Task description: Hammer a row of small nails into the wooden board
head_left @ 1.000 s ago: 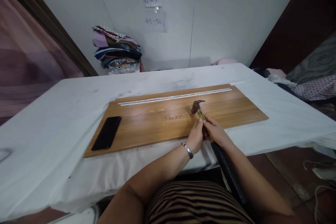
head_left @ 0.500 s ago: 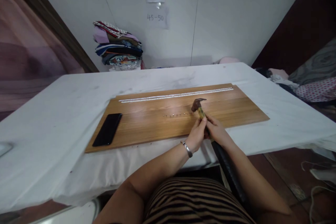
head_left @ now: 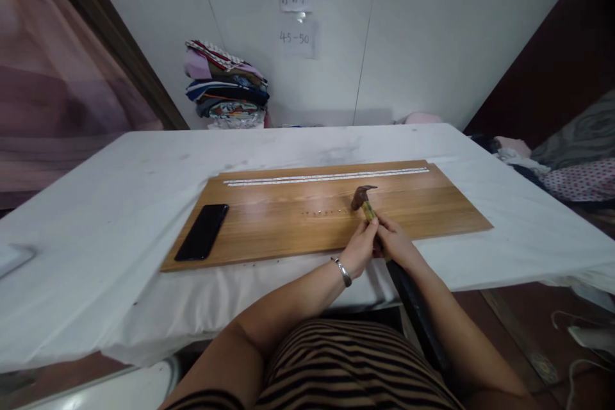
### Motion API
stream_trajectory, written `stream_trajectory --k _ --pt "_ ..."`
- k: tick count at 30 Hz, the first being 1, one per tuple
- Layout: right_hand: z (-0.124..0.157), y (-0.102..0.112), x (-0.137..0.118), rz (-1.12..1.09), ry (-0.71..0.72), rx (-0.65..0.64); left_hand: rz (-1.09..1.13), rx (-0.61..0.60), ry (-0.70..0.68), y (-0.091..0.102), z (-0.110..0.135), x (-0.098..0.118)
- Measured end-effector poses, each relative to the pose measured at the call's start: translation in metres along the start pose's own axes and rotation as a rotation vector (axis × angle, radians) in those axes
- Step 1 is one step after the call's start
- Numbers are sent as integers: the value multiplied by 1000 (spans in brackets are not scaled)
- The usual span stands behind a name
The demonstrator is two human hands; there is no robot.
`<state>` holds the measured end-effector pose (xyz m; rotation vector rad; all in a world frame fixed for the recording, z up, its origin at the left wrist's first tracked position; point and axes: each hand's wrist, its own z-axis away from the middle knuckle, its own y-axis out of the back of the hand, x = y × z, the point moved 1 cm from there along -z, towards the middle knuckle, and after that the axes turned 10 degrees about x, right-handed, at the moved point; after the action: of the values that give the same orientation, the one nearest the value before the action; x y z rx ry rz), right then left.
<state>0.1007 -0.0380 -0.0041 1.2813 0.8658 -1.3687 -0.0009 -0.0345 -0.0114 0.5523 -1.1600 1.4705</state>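
A claw hammer (head_left: pixel 369 210) with a rusty head is held in front of me, its dark grip running back toward my body. My left hand (head_left: pixel 361 245) closes around the neck just below the head. Close against it, my right hand (head_left: pixel 394 242) also wraps the handle. Under the hammer head lies a brown wooden board (head_left: pixel 269 224). A row of small nails (head_left: pixel 319 212) shows on the board, left of the hammer head. Two white printed strips (head_left: pixel 327 177) run along its far side.
A black phone (head_left: pixel 202 232) rests on the board's left end. The table wears a white cloth (head_left: pixel 120 205), with a few dark specks before the board. Folded clothes (head_left: pixel 228 86) are stacked at the back left. Paper signs (head_left: pixel 295 38) hang on the wall.
The view has shifted slightly, so the board and wall appear a little differently placed. Both hands stay on the hammer in nearly the same position.
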Motion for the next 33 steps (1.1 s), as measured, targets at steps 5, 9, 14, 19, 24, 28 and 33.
stream_trajectory --k 5,9,14,19,24,28,33 --pt "0 1 0 -12 11 1 -12 -9 -37 0 -2 -1" --pt "0 0 2 -6 15 -18 -12 -8 -18 -1 -1 -1" --pt "-2 1 7 -16 19 -20 -18 -13 -5 -1 1 1" --pt "-3 0 7 -11 10 -22 -9 -17 5 -1 0 1" --pt "-2 1 4 1 26 -7 -1 -22 -11 0 -2 -2" --pt "0 1 2 13 47 7 0 -35 -19 -1 -2 -1" --pt "-1 0 3 -1 36 3 -4 -10 13 -1 -2 -1"
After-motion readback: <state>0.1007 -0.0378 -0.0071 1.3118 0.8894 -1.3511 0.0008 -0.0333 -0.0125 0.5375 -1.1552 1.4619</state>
